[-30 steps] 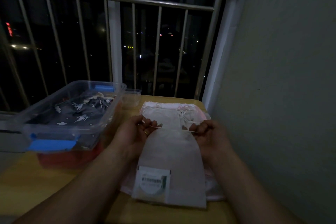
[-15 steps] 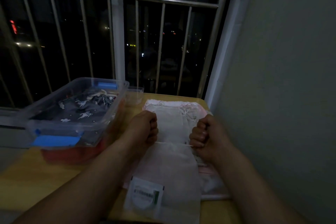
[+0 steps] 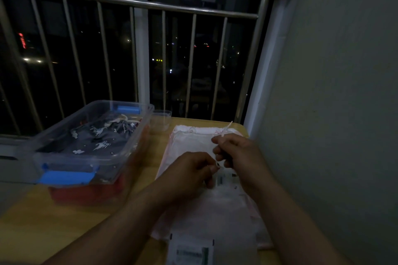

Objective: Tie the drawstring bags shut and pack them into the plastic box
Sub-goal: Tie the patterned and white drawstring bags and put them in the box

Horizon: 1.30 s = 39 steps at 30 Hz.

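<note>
White bag lies flat on table, right of plastic box. Left hand and right hand each pinch string end. Step, probably: tying knot. Next move needs crossing ends, pulling tight. Label: writing too blurred to read.

Pretty sure this is an apartment balcony, high up, at night. Metal railing with upright bars runs across the far side, city lights scattered in the dark beyond. A small wooden table sits against a plain grey wall on the right, and the plastic box on it looks household.
</note>
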{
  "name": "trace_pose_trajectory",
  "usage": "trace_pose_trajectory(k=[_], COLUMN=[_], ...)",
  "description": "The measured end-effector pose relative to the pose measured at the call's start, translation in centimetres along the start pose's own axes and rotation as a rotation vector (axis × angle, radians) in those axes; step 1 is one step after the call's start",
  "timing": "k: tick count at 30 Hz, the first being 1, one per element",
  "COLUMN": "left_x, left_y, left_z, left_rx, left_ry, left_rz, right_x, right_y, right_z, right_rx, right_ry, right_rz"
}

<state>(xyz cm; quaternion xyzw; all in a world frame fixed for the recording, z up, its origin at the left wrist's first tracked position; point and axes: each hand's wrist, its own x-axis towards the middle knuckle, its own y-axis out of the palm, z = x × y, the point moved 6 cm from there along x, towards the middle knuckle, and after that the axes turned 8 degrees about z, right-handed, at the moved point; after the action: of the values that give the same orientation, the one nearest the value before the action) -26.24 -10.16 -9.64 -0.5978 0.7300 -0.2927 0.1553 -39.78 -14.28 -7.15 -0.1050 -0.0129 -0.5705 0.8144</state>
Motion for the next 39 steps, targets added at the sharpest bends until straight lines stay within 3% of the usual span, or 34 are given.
trace_pose_trajectory(k=[4,7,9,12,19,27,39], left_x=[0.1,0.1,0.1,0.3,0.3,0.3,0.3], left_y=[0.4,0.1,-0.2,-0.8,-1.7,-1.8,-2.3], left_z=[0.2,0.7,1.0,1.4,2.1,1.7,3.3], left_rx=[-0.050,-0.106,-0.147,-0.211,-0.277,-0.236,-0.402], left_ry=[-0.041,-0.087,-0.108,-0.101,-0.067,-0.013,-0.113], left_rz=[-0.022,-0.076,-0.117,-0.187,-0.290,-0.302,-0.436], right_x=[-0.2,-0.2,-0.4,-1.3,-1.7,-1.6,-1.8], right_y=[0.6,0.5,0.3,1.2,2.7,2.5,2.3], right_z=[-0.4,-1.1,-2.0,-2.9,-3.1,-3.7,-4.2], right_rx=[0.031,0.120,-0.017,-0.301,-0.283,-0.147,0.423], right_ry=[0.001,0.037,0.108,0.162,0.121,0.198,0.257], right_rz=[0.045,-0.037,-0.079,0.063,0.185,0.194,0.195])
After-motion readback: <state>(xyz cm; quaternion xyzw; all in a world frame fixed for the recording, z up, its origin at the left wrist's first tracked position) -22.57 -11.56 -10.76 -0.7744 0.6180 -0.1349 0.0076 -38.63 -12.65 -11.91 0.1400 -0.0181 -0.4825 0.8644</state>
